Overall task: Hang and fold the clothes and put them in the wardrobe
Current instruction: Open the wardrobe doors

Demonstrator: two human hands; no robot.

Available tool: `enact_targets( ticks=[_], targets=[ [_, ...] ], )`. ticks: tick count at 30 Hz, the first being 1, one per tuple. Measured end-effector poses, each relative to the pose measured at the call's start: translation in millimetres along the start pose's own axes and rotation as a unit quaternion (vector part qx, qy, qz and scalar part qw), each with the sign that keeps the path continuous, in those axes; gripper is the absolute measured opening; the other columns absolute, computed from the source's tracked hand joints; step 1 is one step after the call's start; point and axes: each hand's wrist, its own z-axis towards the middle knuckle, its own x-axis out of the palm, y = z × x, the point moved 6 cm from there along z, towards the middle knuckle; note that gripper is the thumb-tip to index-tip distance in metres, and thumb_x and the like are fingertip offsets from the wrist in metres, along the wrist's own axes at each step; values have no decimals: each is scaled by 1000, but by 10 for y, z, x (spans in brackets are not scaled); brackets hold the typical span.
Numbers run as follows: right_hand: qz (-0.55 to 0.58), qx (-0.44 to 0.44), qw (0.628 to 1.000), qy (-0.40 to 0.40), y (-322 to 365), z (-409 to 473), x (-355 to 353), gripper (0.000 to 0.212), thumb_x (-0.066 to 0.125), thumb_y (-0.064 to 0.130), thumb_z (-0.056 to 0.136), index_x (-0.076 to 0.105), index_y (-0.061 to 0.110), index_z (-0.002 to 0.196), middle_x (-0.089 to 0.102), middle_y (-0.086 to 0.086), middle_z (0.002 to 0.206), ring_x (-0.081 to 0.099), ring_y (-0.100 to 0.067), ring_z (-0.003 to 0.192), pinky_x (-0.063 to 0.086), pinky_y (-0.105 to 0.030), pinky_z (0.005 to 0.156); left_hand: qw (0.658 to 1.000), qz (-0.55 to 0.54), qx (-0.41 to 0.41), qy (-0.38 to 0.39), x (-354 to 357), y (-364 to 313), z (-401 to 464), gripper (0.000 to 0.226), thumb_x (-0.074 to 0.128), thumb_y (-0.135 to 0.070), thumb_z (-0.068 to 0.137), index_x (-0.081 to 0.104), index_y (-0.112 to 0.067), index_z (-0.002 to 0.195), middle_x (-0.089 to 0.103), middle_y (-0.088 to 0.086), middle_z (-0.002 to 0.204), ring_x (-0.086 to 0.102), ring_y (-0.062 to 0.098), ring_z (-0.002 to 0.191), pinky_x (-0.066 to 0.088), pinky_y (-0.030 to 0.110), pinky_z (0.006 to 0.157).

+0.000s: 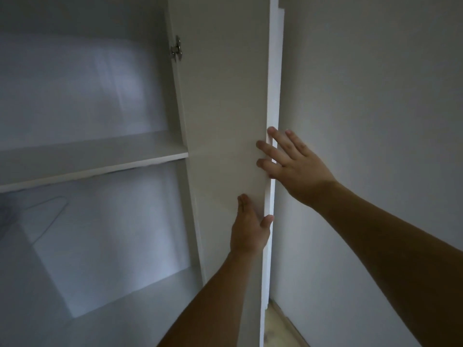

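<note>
A white wardrobe door (225,121) stands open, seen nearly edge-on, and both hands are on it. The left hand (248,229) lies flat against the door's inner face, just beside its free edge, with the fingers straight and pointing up and the thumb hooked round the edge – a light hold rather than a full grip. Above it on the same edge, the right hand (293,161) comes in from the far side of the door: its fingers are spread and nearly straight, the fingertips (261,146) lapping over the edge onto the inner face, the palm behind the door. Neither hand carries anything else.

To the door's hinge side the wardrobe (82,83) is open. A metal hinge (176,49) fixes the door to the wardrobe's side panel, high up. Below the hinge, a white shelf (100,159) runs across the interior and meets the side panel beside the door. Under that shelf, well away from the door, a thin hanger (45,216) shows faintly against the back panel – the dim light makes its outline hard to follow, and I cannot tell whether any clothes are on it.

Beyond the door's free edge is a plain white wall (363,108), and a strip of pale floor (278,324) shows at the door's foot.
</note>
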Motion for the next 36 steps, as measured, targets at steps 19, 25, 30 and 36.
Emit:
enact_targets(
  ticks=[19, 25, 30, 36],
  targets=[
    [138, 204, 951, 189, 19, -604, -378, 73, 46, 39, 99, 1, 24, 155, -18, 4, 158, -23, -15, 144, -17, -32, 115, 917, 319, 209, -120, -589, -508, -279, 78, 43, -54, 97, 17, -9, 156, 13, 11, 163, 10, 30, 150, 8, 41, 122],
    [130, 308, 908, 251, -49, -1080, -701, 77, 43, 41, 99, -6, 19, 154, -12, 1, 161, -16, -14, 147, -8, -34, 120, 907, 301, 285, -74, -458, -599, -411, 73, 40, -45, 102, 10, -7, 156, 5, 13, 163, 0, 28, 151, -3, 39, 122],
    [107, 361, 875, 304, 72, -1489, -1065, 79, 45, 40, 99, -6, 18, 154, -11, 0, 162, -14, -14, 148, -14, -29, 117, 903, 258, 341, -38, -310, -698, -640, 69, 42, -41, 102, 14, -7, 155, 11, 11, 163, 3, 28, 151, 1, 40, 122],
    [73, 428, 839, 327, 119, -2060, -1854, 79, 47, 41, 98, -3, 19, 155, -8, 0, 162, -11, -15, 148, -12, -30, 118, 893, 226, 388, 25, -94, -1155, -1188, 67, 31, -44, 104, 7, -9, 156, 4, 10, 164, -1, 27, 151, 4, 41, 123]
  ],
)
